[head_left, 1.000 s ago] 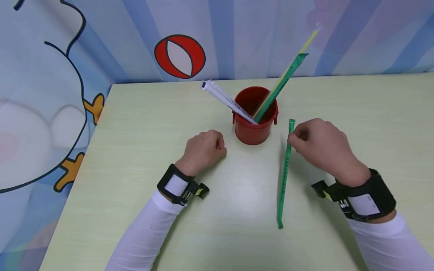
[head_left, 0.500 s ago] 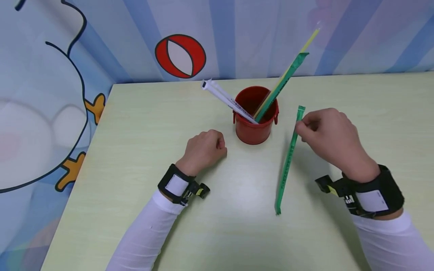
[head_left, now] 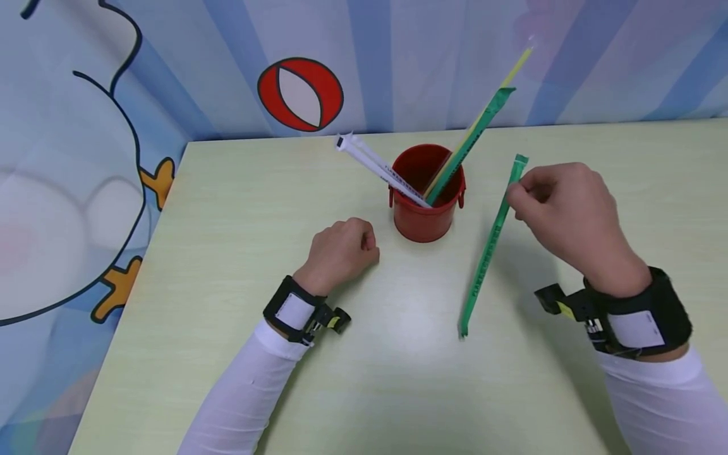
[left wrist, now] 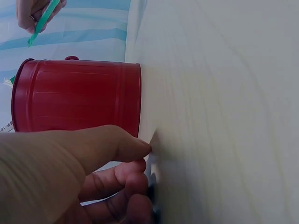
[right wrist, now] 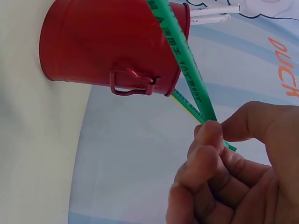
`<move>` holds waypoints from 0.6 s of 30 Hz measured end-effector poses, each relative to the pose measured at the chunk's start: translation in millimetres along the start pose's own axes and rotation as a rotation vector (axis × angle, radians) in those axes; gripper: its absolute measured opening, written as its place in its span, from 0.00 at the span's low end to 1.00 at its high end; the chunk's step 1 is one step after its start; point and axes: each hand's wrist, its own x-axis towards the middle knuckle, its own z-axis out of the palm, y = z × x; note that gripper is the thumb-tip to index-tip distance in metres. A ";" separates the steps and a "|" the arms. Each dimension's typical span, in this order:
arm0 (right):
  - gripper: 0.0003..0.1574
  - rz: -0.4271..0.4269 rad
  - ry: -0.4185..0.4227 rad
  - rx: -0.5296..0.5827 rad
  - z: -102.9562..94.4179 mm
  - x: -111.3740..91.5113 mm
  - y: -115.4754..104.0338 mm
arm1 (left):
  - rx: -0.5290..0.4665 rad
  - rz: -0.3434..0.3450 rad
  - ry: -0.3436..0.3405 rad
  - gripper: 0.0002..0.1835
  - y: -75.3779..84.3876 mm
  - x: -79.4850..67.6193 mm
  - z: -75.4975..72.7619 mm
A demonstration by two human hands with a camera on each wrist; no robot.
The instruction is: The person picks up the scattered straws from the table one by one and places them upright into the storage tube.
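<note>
My right hand point(head_left: 574, 218) pinches a green-wrapped straw point(head_left: 486, 256) near its upper end, between thumb and fingertips. The straw slants above the table, its lower end pointing toward me; dark print runs along it in the right wrist view. To its left stands a red bucket point(head_left: 423, 221) with small side handles. Inside lean white-wrapped straws point(head_left: 378, 165) to the left, plus another green-wrapped straw point(head_left: 478, 136) and a yellow straw point(head_left: 517, 68) to the right. My left hand point(head_left: 340, 253) rests on the table before the bucket, fingers loosely curled, holding nothing.
The pale wooden table point(head_left: 256, 189) ends at a printed blue backdrop point(head_left: 432, 63) behind and on the left. Each wrist wears a black strap point(head_left: 639, 316) with a small camera.
My right hand has moved away from me and to the right, carrying the green-wrapped straw, which tilts more now. My left hand and the bucket have stayed in place.
</note>
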 end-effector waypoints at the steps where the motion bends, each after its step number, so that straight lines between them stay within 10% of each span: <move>1: 0.18 0.002 0.007 0.003 -1.4 0.7 -0.4 | -0.001 0.000 0.001 0.06 0.1 0.0 0.0; 18: 0.19 -0.044 0.137 0.029 -25.7 13.4 -12.7 | -0.007 0.001 -0.004 0.05 0.0 0.0 0.2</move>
